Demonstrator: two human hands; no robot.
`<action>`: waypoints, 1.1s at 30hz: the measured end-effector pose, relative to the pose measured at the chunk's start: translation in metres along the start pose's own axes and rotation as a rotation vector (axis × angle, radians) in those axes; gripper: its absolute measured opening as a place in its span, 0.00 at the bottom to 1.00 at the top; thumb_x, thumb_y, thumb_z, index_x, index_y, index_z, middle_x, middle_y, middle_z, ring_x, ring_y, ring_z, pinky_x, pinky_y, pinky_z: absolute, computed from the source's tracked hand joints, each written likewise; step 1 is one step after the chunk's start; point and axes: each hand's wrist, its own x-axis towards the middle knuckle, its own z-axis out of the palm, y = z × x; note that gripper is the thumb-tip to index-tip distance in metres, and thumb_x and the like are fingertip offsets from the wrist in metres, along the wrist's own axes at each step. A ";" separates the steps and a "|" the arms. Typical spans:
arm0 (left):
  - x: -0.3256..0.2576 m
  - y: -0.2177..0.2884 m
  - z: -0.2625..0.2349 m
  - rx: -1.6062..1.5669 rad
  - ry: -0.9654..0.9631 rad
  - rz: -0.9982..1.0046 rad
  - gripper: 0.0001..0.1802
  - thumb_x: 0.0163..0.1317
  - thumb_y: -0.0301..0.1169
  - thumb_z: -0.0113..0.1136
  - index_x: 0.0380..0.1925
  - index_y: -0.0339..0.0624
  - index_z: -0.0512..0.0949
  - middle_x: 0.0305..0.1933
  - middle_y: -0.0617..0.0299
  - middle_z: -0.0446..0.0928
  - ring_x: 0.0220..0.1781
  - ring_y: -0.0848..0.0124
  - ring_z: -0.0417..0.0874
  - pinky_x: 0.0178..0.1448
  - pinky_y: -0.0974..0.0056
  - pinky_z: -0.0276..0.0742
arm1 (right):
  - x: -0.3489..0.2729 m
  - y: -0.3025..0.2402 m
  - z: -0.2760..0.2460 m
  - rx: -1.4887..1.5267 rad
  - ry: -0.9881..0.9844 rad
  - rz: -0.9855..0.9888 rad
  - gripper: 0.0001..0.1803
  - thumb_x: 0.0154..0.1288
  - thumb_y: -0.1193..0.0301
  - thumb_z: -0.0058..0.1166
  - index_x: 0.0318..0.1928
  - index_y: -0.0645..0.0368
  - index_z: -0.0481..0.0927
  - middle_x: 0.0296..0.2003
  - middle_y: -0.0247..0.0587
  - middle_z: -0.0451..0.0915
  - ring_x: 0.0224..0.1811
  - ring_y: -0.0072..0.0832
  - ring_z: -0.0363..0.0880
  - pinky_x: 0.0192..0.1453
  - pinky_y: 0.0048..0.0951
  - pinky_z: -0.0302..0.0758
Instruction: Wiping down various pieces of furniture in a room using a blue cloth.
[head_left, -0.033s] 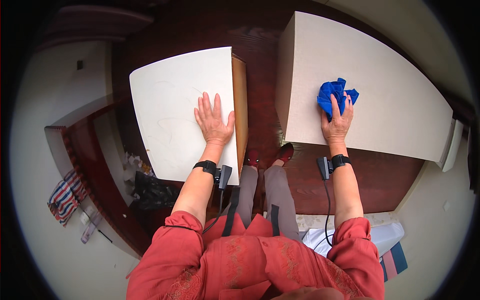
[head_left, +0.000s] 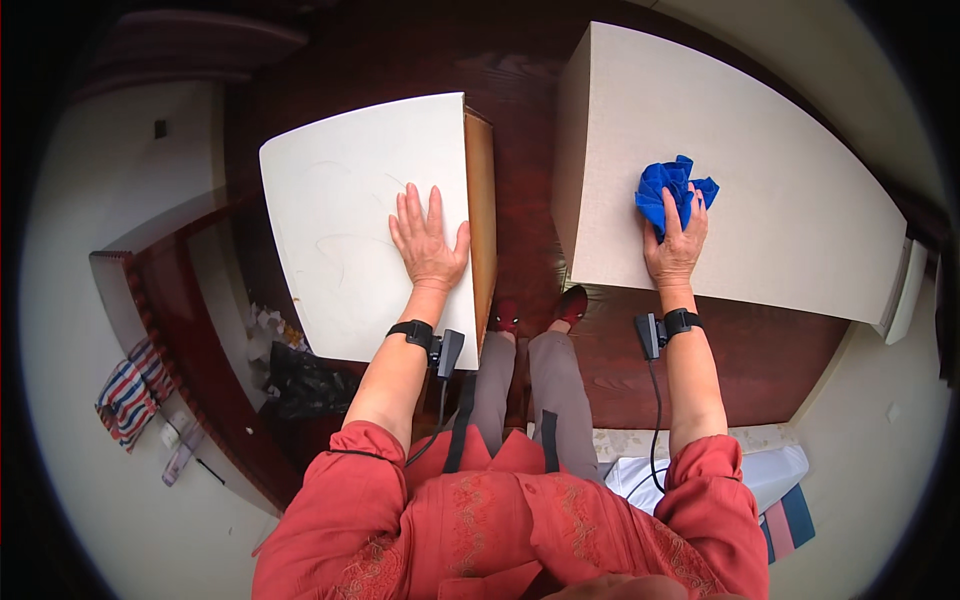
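Note:
My left hand lies flat with its fingers spread on a white top that carries thin curved scratch marks; one brown side of this piece faces the gap. On the right, my right hand has its fingers over a crumpled blue cloth. That cloth rests on the pale top of a larger cabinet, left of its middle. The palm and part of the cloth are hidden under the fingers. Each wrist wears a black strap with a small device and a cable.
Between the two white pieces shows dark red floor, where my feet stand. A black plastic bag sits left of my left forearm. Farther left are a dark red door frame and a striped bag. White fabric lies at the lower right.

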 end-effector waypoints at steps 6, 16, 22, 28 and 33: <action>-0.009 0.006 0.002 0.018 0.016 -0.024 0.40 0.58 0.46 0.56 0.70 0.49 0.56 0.76 0.51 0.46 0.77 0.52 0.45 0.75 0.44 0.38 | 0.000 0.007 -0.003 0.000 -0.026 -0.038 0.36 0.45 0.70 0.65 0.61 0.45 0.72 0.64 0.52 0.62 0.67 0.53 0.59 0.68 0.51 0.59; -0.024 0.015 0.009 0.065 0.087 0.006 0.39 0.57 0.47 0.57 0.69 0.53 0.60 0.75 0.52 0.50 0.76 0.54 0.50 0.74 0.44 0.44 | -0.026 0.021 -0.006 0.019 -0.021 -0.034 0.36 0.46 0.67 0.65 0.61 0.46 0.72 0.65 0.53 0.61 0.66 0.54 0.59 0.67 0.53 0.59; -0.030 0.028 0.014 0.069 0.106 0.010 0.37 0.58 0.47 0.57 0.68 0.54 0.61 0.75 0.55 0.51 0.76 0.55 0.51 0.75 0.45 0.45 | -0.036 0.034 -0.008 0.006 -0.044 -0.041 0.36 0.47 0.66 0.65 0.61 0.45 0.72 0.65 0.53 0.60 0.66 0.54 0.58 0.67 0.53 0.58; -0.028 0.029 0.018 0.052 0.122 -0.004 0.37 0.58 0.47 0.57 0.68 0.56 0.62 0.75 0.56 0.53 0.76 0.57 0.52 0.75 0.45 0.46 | -0.034 0.037 -0.004 0.009 -0.033 -0.058 0.36 0.47 0.66 0.66 0.61 0.44 0.72 0.65 0.53 0.60 0.66 0.54 0.58 0.67 0.54 0.58; -0.038 0.028 0.019 0.036 0.118 -0.009 0.37 0.57 0.47 0.58 0.68 0.57 0.62 0.75 0.57 0.53 0.76 0.57 0.52 0.74 0.45 0.46 | -0.043 0.035 -0.010 0.015 -0.067 -0.061 0.36 0.48 0.65 0.66 0.62 0.45 0.72 0.64 0.53 0.60 0.66 0.55 0.57 0.67 0.54 0.57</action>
